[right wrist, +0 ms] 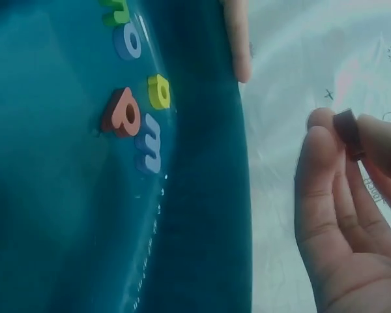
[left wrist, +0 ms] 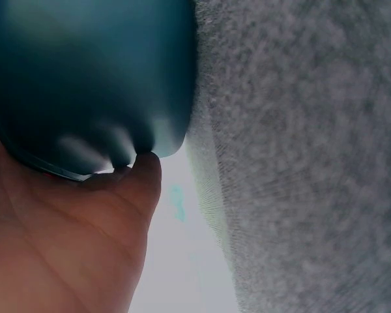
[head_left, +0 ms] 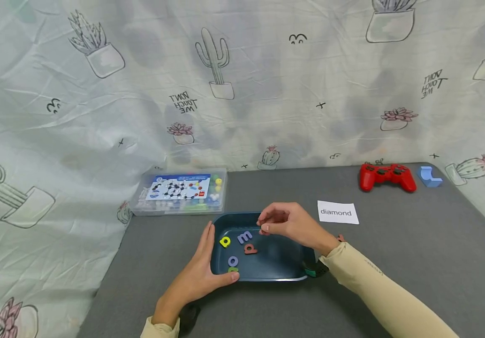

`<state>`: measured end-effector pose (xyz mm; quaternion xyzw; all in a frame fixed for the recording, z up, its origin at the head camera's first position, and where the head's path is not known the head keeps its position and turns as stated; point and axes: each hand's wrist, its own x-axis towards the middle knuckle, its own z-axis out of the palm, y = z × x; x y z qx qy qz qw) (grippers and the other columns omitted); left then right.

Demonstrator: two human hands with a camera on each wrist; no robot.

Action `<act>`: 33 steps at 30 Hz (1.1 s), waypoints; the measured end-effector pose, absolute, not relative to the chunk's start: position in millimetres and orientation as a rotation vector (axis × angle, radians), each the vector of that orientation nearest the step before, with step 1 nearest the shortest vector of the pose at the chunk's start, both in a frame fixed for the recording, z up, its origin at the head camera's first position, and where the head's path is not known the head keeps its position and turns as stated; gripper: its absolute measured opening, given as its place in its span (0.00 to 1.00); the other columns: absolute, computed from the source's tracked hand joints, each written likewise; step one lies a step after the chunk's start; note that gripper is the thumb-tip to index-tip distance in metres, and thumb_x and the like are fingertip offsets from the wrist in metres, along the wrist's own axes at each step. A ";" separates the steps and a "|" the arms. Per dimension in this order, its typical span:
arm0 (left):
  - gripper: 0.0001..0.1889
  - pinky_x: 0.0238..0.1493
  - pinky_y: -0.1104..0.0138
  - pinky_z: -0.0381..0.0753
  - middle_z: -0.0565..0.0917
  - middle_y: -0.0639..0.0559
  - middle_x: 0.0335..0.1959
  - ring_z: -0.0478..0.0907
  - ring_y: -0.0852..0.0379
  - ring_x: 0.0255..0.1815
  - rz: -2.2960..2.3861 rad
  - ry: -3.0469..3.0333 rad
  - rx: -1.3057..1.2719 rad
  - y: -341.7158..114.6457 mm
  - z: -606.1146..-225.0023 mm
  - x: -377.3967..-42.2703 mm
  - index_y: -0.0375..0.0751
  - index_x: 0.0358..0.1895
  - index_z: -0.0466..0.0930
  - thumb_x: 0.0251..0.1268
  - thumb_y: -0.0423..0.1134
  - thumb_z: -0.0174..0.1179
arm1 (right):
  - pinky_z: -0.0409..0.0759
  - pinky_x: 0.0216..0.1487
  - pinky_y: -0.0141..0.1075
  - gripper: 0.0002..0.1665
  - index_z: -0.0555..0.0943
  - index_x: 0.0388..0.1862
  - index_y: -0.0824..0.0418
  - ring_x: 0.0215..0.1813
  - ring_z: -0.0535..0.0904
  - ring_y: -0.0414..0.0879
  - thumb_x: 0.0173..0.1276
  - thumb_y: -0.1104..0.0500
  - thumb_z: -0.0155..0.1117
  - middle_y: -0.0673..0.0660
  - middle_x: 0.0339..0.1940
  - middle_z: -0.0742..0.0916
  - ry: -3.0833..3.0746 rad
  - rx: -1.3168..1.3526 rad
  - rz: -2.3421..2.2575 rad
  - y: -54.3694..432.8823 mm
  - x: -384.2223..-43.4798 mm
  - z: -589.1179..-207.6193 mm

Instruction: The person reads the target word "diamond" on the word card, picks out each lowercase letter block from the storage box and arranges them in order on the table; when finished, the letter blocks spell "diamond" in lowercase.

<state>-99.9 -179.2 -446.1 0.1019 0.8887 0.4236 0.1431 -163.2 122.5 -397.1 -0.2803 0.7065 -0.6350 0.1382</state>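
A dark blue tray lies in front of me with several small letters in it. Inside are a purple m, a red letter, a yellow letter and a purple o. Partly behind my thumb is a green letter. My left hand holds the tray at its left end, thumb on the near rim and fingers along the side. Over the tray's far rim, my right hand pinches a small dark red piece between thumb and fingertips; its shape is mostly hidden.
A card reading "diamond" lies right of the tray. Behind it are a red game controller and a light blue bracket-like piece. A clear plastic box stands at the back left. A small red piece shows beside my right sleeve.
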 end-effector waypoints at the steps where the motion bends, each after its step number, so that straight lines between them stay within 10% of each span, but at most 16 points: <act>1: 0.71 0.75 0.28 0.52 0.28 0.51 0.89 0.40 0.35 0.87 1.223 2.565 0.294 -178.9 -446.2 -99.8 0.51 0.89 0.28 0.59 0.63 0.77 | 0.88 0.53 0.44 0.10 0.86 0.53 0.69 0.47 0.89 0.62 0.76 0.69 0.68 0.68 0.46 0.89 2.051 -0.810 -1.833 125.0 -162.4 -396.7; 33: 0.70 0.75 0.29 0.54 0.28 0.51 0.89 0.42 0.35 0.87 1.226 2.564 0.298 -180.9 -450.5 -99.8 0.50 0.89 0.28 0.60 0.61 0.77 | 0.88 0.51 0.40 0.19 0.83 0.59 0.73 0.49 0.87 0.59 0.71 0.70 0.73 0.71 0.50 0.87 2.252 -0.692 -1.808 217.3 -134.3 -414.3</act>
